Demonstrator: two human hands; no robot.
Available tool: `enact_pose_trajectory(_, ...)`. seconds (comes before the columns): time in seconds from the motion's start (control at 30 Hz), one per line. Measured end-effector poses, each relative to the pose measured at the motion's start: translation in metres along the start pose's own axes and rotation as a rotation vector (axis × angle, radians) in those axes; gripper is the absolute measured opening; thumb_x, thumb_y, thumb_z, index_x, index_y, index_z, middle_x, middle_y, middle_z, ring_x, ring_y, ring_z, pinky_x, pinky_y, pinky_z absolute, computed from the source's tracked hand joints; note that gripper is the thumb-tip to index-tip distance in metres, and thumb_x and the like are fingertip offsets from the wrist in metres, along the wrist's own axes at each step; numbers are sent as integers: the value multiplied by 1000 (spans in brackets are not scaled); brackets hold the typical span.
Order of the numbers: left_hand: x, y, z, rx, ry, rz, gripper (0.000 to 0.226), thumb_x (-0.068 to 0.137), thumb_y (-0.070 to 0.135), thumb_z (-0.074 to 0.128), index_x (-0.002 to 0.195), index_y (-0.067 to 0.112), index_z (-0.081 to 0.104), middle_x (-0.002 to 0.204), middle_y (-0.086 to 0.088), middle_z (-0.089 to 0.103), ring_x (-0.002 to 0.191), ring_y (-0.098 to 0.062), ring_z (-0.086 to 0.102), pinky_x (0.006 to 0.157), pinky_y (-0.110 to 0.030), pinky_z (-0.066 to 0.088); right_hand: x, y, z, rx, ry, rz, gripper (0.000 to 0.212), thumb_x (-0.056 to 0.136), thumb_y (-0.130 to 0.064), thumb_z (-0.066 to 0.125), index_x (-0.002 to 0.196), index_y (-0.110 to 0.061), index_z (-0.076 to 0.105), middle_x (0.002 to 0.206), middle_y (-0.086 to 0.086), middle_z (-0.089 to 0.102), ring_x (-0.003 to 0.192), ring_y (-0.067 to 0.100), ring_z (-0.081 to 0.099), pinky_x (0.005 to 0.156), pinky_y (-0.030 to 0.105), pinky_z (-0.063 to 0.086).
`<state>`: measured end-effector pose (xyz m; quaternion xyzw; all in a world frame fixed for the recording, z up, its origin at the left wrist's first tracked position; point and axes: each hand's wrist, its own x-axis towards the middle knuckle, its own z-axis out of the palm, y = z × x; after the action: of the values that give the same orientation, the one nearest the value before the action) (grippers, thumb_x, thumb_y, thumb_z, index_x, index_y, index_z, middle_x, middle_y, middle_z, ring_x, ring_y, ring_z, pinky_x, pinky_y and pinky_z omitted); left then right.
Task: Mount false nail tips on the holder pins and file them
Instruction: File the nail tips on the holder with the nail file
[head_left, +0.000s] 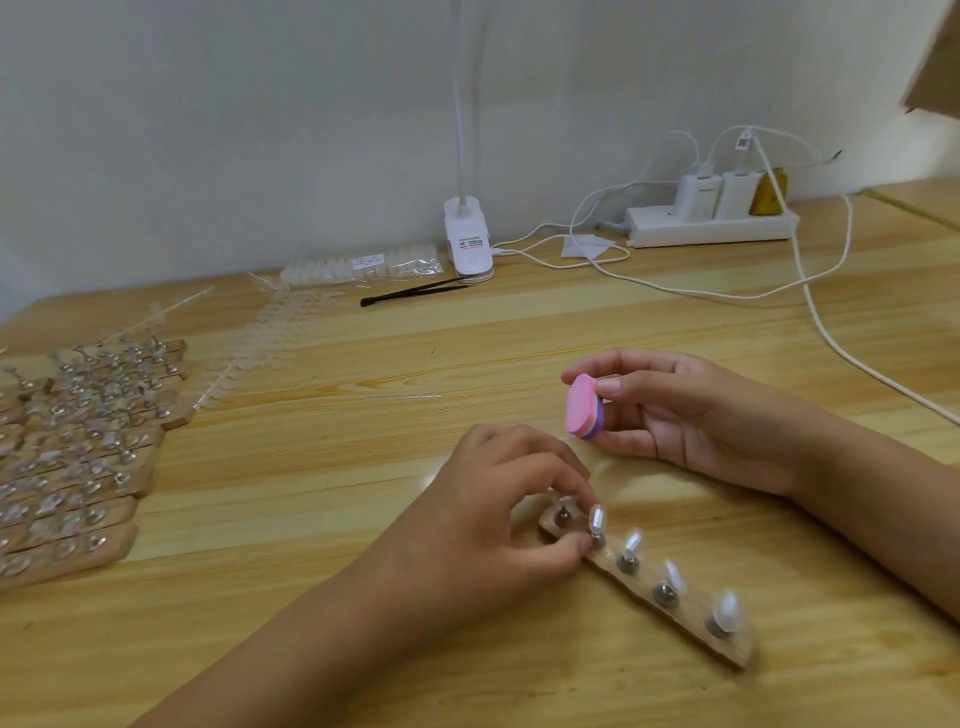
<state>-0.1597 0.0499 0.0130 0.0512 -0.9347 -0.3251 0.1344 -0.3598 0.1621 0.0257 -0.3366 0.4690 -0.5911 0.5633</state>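
Left hand (514, 509) curls over one end of the holder (685, 621) on the counter (363, 467), thumb and forefinger pinching the second tip (597, 518), right hand (691, 415) raised just beyond it gripping a pink file (583, 408); left fingers partly hide the end pin (562, 517), both forearms cut off.

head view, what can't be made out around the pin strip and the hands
All in the head view.
Far end of the wooden holder strip: covered by fingers of the left hand; whether its first pin carries a tip is unclear.
Purple side of the pink and purple buffer block: turned away, behind fingers of the right hand.
Head of the white clip lamp: cut off by top edge; label too small.
The stacked wooden strips: blurred, cut by left edge.
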Motion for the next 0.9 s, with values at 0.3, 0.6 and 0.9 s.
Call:
enact_pose_trajectory(0.3,8,4,-1,-74,-35,32,10,77,32,76,81,28,68,101,18,66,110,-7,55,95,-24,40,4,1,-3,54,20,2,32,77,-18,71,108,-13,74,93,10,71,82,14,69,72,27,58)
enact_pose_trajectory(0.6,17,11,1,-345,-43,-198,7,67,27,71,73,23,71,84,14,67,90,-3,63,85,-25,55,7,-2,-6,238,95,2,39,63,-13,78,102,-10,76,88,10,66,72,15,66,67,29,60)
enact_pose_trajectory(0.9,12,5,1,-164,3,-24,19,72,40,69,81,23,66,85,16,65,94,-8,57,83,-25,48,4,-5,-4,281,108,0,34,65,-13,80,98,-9,76,87,10,67,71,16,67,63,29,59)
